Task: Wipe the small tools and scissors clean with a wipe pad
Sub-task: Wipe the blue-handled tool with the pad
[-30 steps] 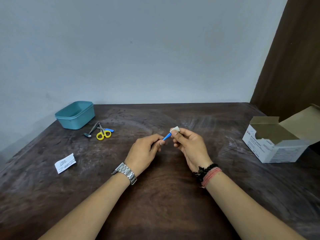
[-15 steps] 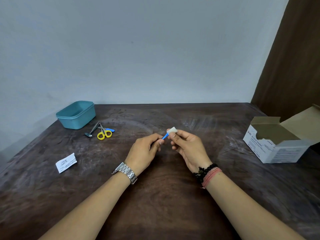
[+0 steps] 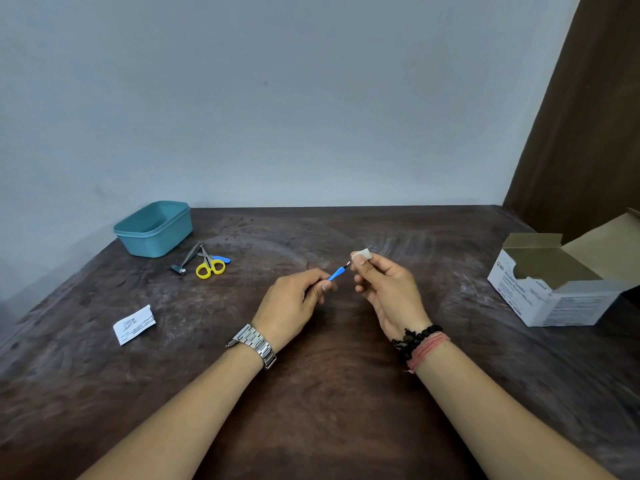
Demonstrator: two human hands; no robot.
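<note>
Both hands raised: left hand (image 3: 294,299) pinches blue tool (image 3: 336,273); right hand (image 3: 384,289) pinches wipe pad (image 3: 363,253).

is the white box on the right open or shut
Open. The white box at the table's right edge has its brown flaps lifted, exposing a dark opening. Whether anything is inside cannot be told.

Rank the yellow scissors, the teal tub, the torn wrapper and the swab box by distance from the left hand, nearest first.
1. Yellow scissors, left of the left hand and a little farther back.
2. Torn wrapper, left, toward the near edge.
3. Teal tub, far left by the wall.
4. Swab box, across on the right.
</note>
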